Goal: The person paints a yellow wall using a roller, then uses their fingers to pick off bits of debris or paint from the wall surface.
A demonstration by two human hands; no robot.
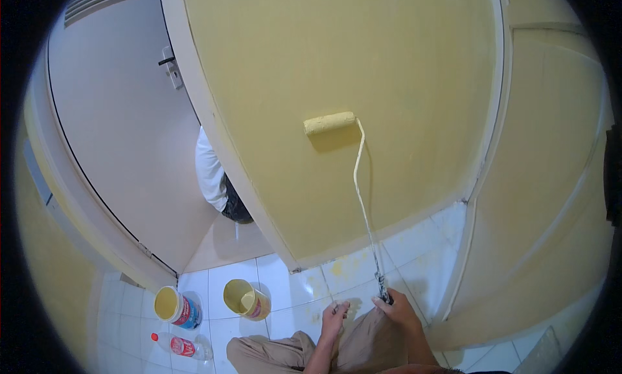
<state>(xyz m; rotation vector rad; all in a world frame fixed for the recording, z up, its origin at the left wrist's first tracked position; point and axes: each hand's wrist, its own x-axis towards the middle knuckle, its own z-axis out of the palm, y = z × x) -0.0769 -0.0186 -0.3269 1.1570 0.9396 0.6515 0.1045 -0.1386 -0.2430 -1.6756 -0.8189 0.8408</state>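
Note:
My right hand (401, 308) grips the dark, paint-spattered handle (382, 289) of a paint roller just over my right knee. From there the long, paint-coated wire frame (358, 179) runs up to the roller sleeve (330, 124), thick with yellow paint. The sleeve lies close to the yellow wall (340, 53), its shadow just below it; contact cannot be told. My left hand (335, 318) rests near my knees with its fingers curled in, and no held thing can be made out. Down to its left is a small yellow-smeared bucket (247, 298).
A larger paint pail (177, 307) and a lying plastic bottle (182, 346) with a red cap are on the tiled floor (291, 320). Yellow spatters mark the tiles by the wall. At left, a person's white-clothed part (209, 170) shows behind the door frame (218, 121), beside a grey door (112, 116).

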